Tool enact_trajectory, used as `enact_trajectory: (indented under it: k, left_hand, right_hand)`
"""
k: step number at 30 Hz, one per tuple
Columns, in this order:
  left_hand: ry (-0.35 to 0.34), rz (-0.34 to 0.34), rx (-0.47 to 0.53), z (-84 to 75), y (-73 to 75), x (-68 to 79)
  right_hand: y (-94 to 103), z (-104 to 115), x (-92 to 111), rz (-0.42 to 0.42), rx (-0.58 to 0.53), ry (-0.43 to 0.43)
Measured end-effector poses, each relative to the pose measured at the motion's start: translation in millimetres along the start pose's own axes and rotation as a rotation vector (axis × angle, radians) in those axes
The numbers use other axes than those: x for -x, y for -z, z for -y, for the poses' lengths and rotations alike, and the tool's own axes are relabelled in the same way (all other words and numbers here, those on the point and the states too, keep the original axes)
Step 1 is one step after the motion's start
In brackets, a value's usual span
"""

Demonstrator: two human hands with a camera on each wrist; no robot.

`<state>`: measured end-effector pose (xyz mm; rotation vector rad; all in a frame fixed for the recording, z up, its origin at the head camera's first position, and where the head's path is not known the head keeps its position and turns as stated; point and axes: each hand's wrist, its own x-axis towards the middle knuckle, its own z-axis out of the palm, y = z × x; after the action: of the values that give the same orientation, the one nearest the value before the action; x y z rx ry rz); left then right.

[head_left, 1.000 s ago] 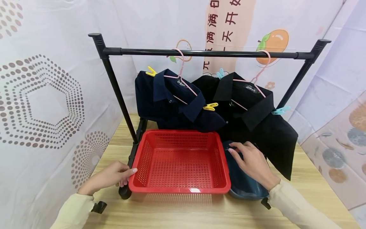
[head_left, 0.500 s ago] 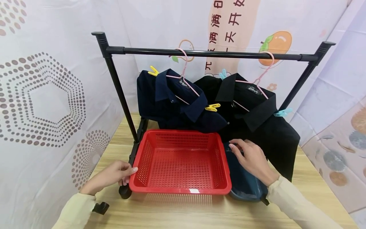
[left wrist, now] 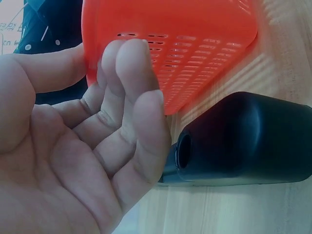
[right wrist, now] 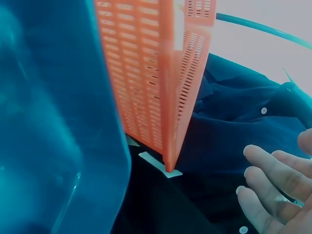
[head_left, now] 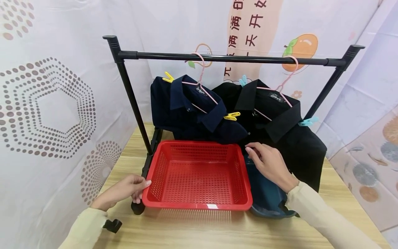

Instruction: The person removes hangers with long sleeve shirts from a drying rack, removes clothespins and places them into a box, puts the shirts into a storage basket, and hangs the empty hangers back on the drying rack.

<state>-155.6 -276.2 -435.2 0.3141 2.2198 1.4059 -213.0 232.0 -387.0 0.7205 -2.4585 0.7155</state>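
A red plastic basket (head_left: 197,204) with slotted walls sits on the table in the head view. My left hand (head_left: 125,191) holds its left rim, thumb on top and fingers below; the left wrist view shows the fingers (left wrist: 134,126) curled at the basket wall (left wrist: 170,22). My right hand (head_left: 270,164) hovers over a dark blue basin (head_left: 268,193), beside the basket's back right corner. Its fingers (right wrist: 273,170) are loosely bent with nothing between them. Behind, a navy shirt (head_left: 192,121) and a black shirt (head_left: 289,145) hang down behind the containers.
A black garment rack (head_left: 233,58) spans the table (head_left: 186,231), its left post just behind the basket. Pink hangers (head_left: 202,69) carry the shirts, with yellow clothespins (head_left: 231,116) and light blue clothespins (head_left: 308,121) at the shoulders. A black rack foot (head_left: 112,225) lies near the left sleeve.
My right hand has risen slightly toward the black shirt, and the basin's right edge has shifted a little. My left hand stays on the basket rim. The head view shifts slightly.
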Motion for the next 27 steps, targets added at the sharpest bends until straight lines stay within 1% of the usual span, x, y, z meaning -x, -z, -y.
enact_trajectory:
  k: [3,7,11,15,22,27]
  left_hand:
    - [0.000,0.006,-0.003,0.0,-0.7,-1.8]
    - [-0.005,0.016,0.008,0.9,-0.7,-2.0]
    - [-0.010,0.041,0.050,2.7,-0.4,-2.1]
    - [-0.004,0.060,0.101,6.0,0.4,-2.7]
    - [0.004,0.047,0.139,6.7,2.1,-2.7]
    - [0.003,0.038,0.151,5.8,1.4,-4.1]
  right_hand:
    - [0.8,2,-5,-0.006,-0.018,-0.006]
    - [1.0,5,-13,0.000,-0.070,-0.014]
    - [0.3,9,-21,0.010,-0.128,-0.026]
    - [-0.5,14,-29,0.019,-0.160,-0.021]
    - [-1.9,22,-38,0.079,-0.180,0.011]
    - [-2.5,22,-41,0.071,-0.156,0.023]
